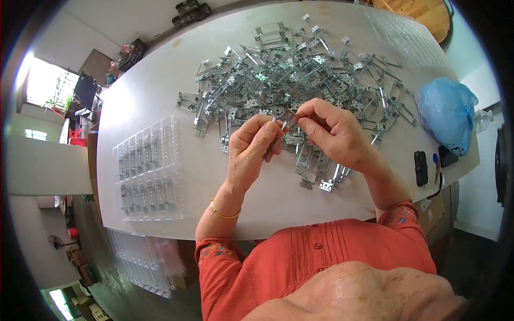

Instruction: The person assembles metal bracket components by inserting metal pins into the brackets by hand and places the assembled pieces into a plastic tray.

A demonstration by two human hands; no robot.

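In the head view my left hand [252, 143] is closed on a small metal bracket [284, 126], mostly hidden by the fingers. My right hand [336, 135] pinches a thin, brownish metal piece [292, 113] between thumb and forefinger, close to the bracket; whether the two parts touch, I cannot tell. Both hands are raised over the near side of a big tangled pile of metal brackets [257, 77]. A few of these brackets [326, 185] lie just below my right hand.
A clear plastic tray [178, 199] with rows of metal parts lies at the table's left. More clear trays [144, 262] are stacked below the edge. At the right are a blue plastic bag [445, 115] and a black case [421, 168]. Clear packaging [404, 40] covers the far right corner.
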